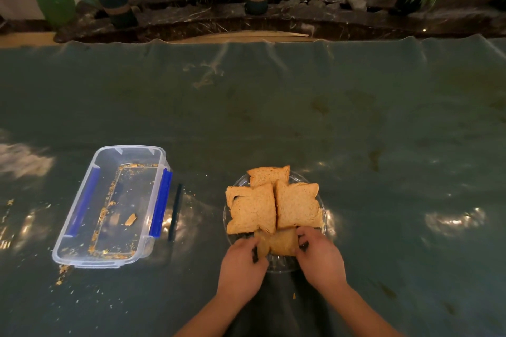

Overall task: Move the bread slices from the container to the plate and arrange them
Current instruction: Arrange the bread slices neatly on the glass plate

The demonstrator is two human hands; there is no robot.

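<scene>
A clear glass plate [321, 201] sits near the table's front edge with several brown bread slices on it. One slice [269, 175] lies at the far side, one [253, 209] at the left and one [297, 205] at the right. The nearest slice [280, 242] is held at both ends, my left hand [241, 262] on its left edge and my right hand [319, 257] on its right edge. The clear plastic container [115, 205] with blue side clips stands to the left, holding only crumbs and one small crust piece [131, 219].
A green glossy cloth [273, 117] covers the table. A dark thin stick [175, 210] lies just right of the container. Crumbs are scattered at the container's front left corner. Potted plants stand on a dark marble ledge [273, 19] behind the table.
</scene>
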